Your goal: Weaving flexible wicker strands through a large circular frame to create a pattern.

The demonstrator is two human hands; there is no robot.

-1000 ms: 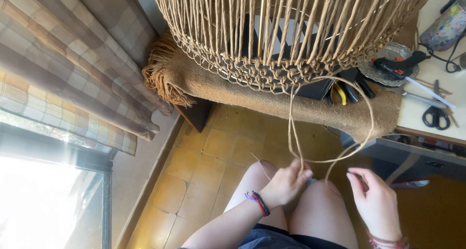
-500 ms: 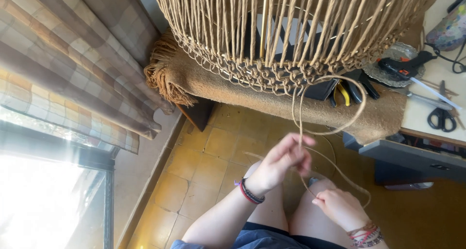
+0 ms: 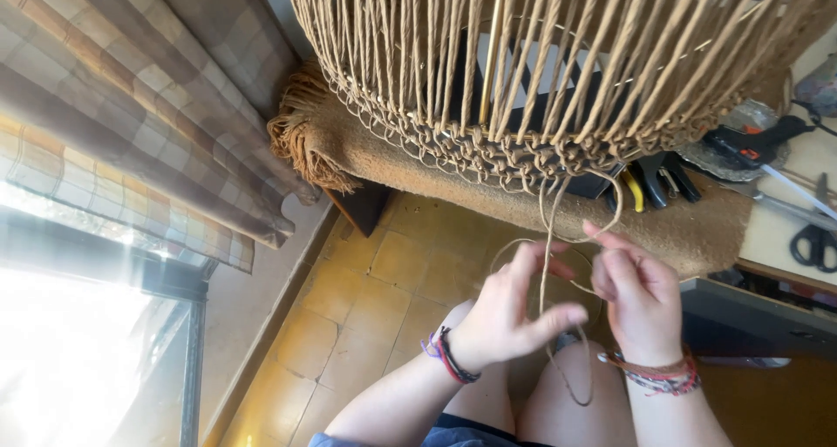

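Head view, cord: thin tan twisted jute cord (image 3: 547, 238) hangs from the knotted lower edge of the big woven lampshade-like frame of tan cords (image 3: 540, 72) at top centre, loops down between both hands – tail ends over the knees, lower centre.
Left hand (image 3: 506, 312): centre frame, fingers partly curled, thumb and forefinger pinched loosely on a strand; dark and purple bracelets at the wrist.
Right hand (image 3: 641, 294): just right of the left hand, fingers bent round the loop, forefinger raised; whether it pinches tight – cannot tell. Beaded bracelets at the wrist.
Handling, judged: cord looks light, soft, limp, a bit rough so not slippery; prob. won't break but frays and tangles. Best taken near the knot row, pinched betw. thumb and finger, w/ slack kept short.
Frame, judged: light but springy – strands give when pulled.
Bench: brown fringed woven mat (image 3: 366, 142) lies under the frame, upper centre, fringe at its left end.
Tools: black-handled scissors (image 3: 815, 238) at right edge; black glue gun (image 3: 750, 142) upper right; yellow-handled pliers (image 3: 635, 190) just below the frame rim.
Surroundings: checked beige-brown curtain (image 3: 131, 107) upper left; yellow tiled floor (image 3: 375, 299) lower centre.
Packages, labels, signs: none seen.
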